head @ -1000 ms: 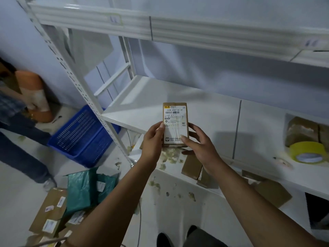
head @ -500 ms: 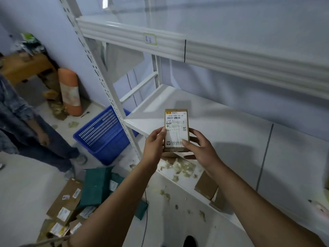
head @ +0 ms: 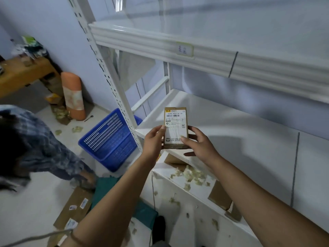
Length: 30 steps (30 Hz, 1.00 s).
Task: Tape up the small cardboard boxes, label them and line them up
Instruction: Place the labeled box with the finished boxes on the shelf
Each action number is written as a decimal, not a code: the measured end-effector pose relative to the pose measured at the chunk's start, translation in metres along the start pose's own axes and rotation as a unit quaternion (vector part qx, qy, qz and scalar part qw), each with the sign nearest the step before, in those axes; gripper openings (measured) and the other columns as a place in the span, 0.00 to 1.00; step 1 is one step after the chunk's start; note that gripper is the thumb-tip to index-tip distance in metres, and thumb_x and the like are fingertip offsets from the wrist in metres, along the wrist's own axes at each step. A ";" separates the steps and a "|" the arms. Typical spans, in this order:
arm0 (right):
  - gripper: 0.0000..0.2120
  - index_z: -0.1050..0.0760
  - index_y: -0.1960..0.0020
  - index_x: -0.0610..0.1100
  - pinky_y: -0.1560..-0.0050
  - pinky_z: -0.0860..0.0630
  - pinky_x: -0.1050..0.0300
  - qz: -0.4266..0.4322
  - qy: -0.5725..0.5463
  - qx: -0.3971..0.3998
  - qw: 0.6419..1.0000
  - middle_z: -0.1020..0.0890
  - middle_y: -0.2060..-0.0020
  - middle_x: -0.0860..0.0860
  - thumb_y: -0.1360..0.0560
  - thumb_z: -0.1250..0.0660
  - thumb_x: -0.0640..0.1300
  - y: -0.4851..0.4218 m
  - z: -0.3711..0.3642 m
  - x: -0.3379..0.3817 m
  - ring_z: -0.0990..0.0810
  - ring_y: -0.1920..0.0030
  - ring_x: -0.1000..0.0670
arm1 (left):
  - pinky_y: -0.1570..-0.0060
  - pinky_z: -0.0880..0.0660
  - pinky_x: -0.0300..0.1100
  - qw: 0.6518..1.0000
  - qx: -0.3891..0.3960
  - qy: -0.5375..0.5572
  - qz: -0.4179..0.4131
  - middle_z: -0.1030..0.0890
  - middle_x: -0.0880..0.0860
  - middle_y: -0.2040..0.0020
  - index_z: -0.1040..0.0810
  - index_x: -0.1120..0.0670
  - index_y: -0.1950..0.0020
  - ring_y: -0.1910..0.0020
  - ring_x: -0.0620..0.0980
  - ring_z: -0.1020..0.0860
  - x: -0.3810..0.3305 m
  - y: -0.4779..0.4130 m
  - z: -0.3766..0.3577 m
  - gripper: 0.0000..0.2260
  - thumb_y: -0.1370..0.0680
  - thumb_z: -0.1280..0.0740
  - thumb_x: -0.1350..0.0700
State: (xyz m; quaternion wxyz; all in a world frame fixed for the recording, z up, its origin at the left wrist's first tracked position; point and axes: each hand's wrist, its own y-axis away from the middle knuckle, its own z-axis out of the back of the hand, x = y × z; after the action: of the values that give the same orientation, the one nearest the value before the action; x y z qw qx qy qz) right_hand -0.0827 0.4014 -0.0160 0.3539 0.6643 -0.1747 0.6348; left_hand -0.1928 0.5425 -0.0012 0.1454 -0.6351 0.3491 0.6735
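Cardboard sheets (head: 74,207) with small stickers lie flat on the floor at the lower left, beside dark green bags (head: 142,211). Above them, two bare forearms reach forward, and both hands hold one small cardboard box (head: 175,128) upright in the air, just in front of the edge of a white shelf (head: 231,139). Its white printed label (head: 175,122) faces the camera. The left hand (head: 153,141) grips the box's left side, thumb on the front and fingers curled out of sight behind. The right hand (head: 199,145) pinches the lower right corner, thumb on the label and fingers wrapped round the back. Under the hands, a lower shelf (head: 178,189) carries yellowish scraps (head: 192,177), probably bits of tape, and brown cardboard pieces (head: 219,197). Left of the shelf post, a blue basket (head: 110,139) sits on the floor. Another person (head: 35,148) in a checked shirt bends low at the left edge, blurred. Farther back, an orange roll (head: 73,97) stands upright against the wall next to a wooden table (head: 23,73). On the upper shelf's front edge sits a small tag (head: 184,50).
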 end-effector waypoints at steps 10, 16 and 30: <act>0.26 0.29 0.24 0.49 0.49 0.14 0.49 -0.024 -0.042 -0.127 0.991 0.21 0.34 0.48 0.20 0.27 0.45 -0.080 -0.059 0.004 0.15 0.43 0.45 | 0.62 0.18 0.38 0.996 0.089 -0.025 0.006 0.16 0.59 0.43 0.21 0.56 0.32 0.49 0.53 0.17 -0.018 -0.095 0.036 0.14 0.13 0.39 0.52; 0.26 0.29 0.26 0.51 0.44 0.15 0.45 -0.048 -0.061 -0.197 0.977 0.21 0.35 0.49 0.22 0.26 0.47 -0.111 -0.076 0.000 0.15 0.43 0.45 | 0.46 0.19 0.47 0.993 0.120 -0.011 0.013 0.17 0.58 0.40 0.25 0.53 0.27 0.45 0.54 0.18 -0.007 -0.136 0.045 0.16 0.15 0.37 0.55; 0.18 0.23 0.32 0.45 0.45 0.15 0.47 -0.084 -0.122 -0.236 0.961 0.16 0.40 0.46 0.21 0.29 0.40 -0.213 -0.081 -0.007 0.13 0.46 0.44 | 0.43 0.23 0.49 0.991 0.130 -0.043 0.001 0.19 0.54 0.43 0.28 0.56 0.33 0.44 0.52 0.20 0.012 -0.237 0.021 0.12 0.16 0.39 0.59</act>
State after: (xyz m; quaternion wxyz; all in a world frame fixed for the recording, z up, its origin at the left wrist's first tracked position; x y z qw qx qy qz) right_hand 0.0034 0.6027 -0.0804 0.5286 0.6467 -0.3045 0.4579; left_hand -0.0591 0.7221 -0.0813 0.2407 -0.5809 0.4278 0.6493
